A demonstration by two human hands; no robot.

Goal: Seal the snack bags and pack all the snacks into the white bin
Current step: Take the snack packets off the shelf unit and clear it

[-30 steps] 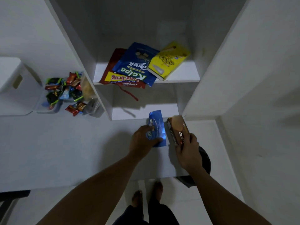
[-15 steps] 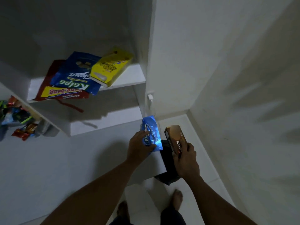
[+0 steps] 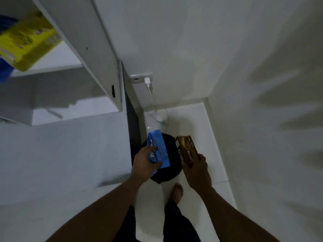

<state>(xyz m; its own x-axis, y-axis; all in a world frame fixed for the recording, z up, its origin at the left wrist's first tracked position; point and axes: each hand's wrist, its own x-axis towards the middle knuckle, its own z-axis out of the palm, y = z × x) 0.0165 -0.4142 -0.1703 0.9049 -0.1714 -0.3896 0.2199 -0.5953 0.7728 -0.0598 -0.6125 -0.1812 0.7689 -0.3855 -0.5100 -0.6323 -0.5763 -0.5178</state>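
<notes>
My left hand [image 3: 143, 163] grips a blue snack packet [image 3: 160, 148], and my right hand [image 3: 196, 170] grips a brown snack box [image 3: 187, 149]. Both are held out past the right edge of the white desk, above a round black bin [image 3: 170, 172] on the floor. A yellow snack bag [image 3: 24, 42] lies on the shelf at the top left, with a sliver of a blue bag [image 3: 5, 70] beneath it. The white bin is out of view.
The white desk top [image 3: 61, 154] fills the left half. A shelf side panel [image 3: 97, 55] rises beside it. A white charger [image 3: 147, 81] sits in a wall socket, its cable trailing to the tiled floor [image 3: 192, 123]. My bare foot [image 3: 177, 191] stands by the black bin.
My view has swung to the right and both hands have carried the blue packet and brown box off the desk, to above the black bin. The candy pile and white bin left the view.
</notes>
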